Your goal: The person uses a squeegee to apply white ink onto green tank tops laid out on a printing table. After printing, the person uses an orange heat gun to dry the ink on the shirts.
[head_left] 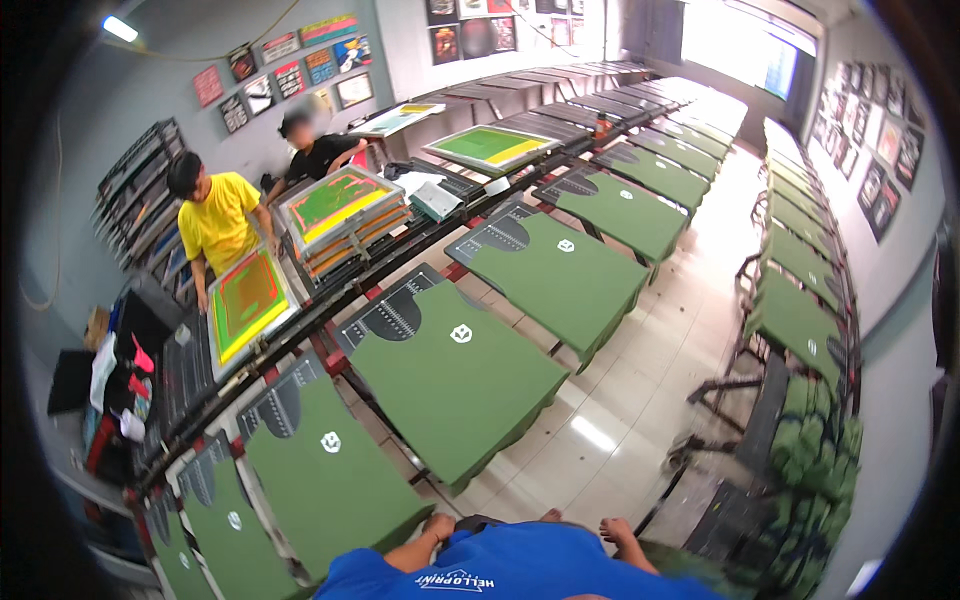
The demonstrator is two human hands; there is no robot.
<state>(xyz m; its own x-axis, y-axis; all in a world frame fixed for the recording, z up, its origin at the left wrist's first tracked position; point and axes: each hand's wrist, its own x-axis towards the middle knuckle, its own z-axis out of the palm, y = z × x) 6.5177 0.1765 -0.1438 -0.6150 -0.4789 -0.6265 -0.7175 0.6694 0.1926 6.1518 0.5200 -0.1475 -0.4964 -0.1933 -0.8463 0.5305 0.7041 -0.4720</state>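
Observation:
My left hand [439, 526] is low in the head view, close to the near edge of a green T-shirt [320, 490] spread flat on a slanted printing board. Its fingers are too small to read, and I cannot tell whether it touches the cloth. My right hand [614, 528] hangs over the aisle at my other side, its fingers loosely apart and nothing seen in them. A larger green T-shirt [460, 385] lies on the board ahead, with a small white emblem near its neck. Dark board [395, 310] shows at its neckline.
Across the long rail, a person in yellow [222, 210] handles a printing screen [250, 300]. Another person in black [325, 150] stands behind stacked screens [335, 205]. Tiled aisle [640, 370] separates the two board rows. Green garments [815, 470] are heaped by the right row.

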